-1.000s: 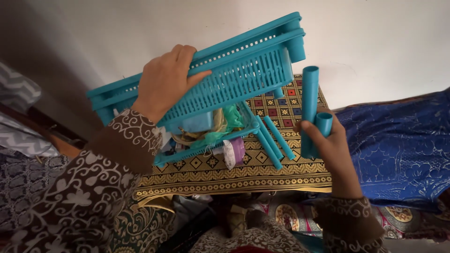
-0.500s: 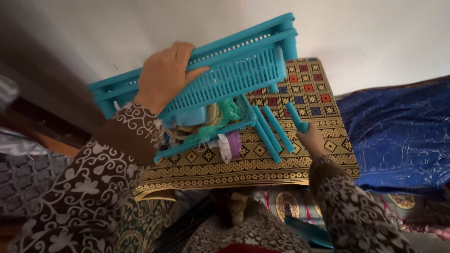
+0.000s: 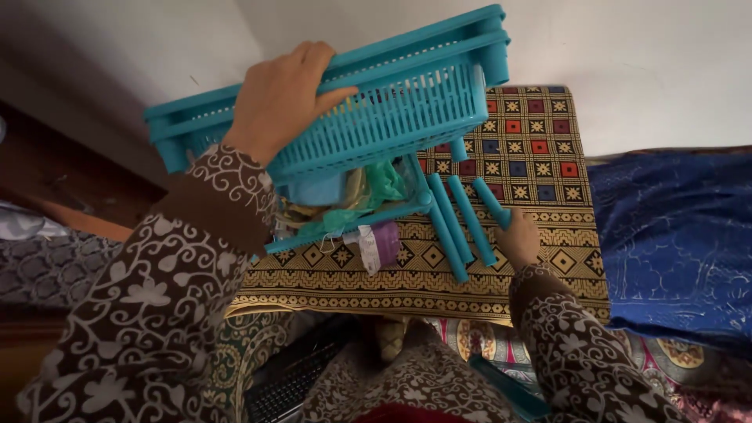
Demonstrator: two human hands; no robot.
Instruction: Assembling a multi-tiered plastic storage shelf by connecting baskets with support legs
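My left hand (image 3: 278, 102) grips the rim of a teal plastic basket tray (image 3: 407, 102) and holds it tilted in the air above a patterned cloth-covered table (image 3: 540, 157). Under it lies a second teal tray (image 3: 352, 223) with bags and small packets inside. Several teal plastic tubes (image 3: 462, 223) lie side by side on the cloth. My right hand (image 3: 518, 239) rests on the cloth with its fingers closed round the lower end of the rightmost tube (image 3: 492, 202).
A blue embroidered fabric (image 3: 674, 235) lies to the right of the table. A white wall (image 3: 627, 55) rises behind it. A dark keyboard-like object (image 3: 294, 384) sits below the table's near edge, beside patterned cloths at the left.
My right hand has come down from holding tubes upright in the air to the cloth, where the tubes now lie flat. The basket in my left hand has stayed raised and tilted.
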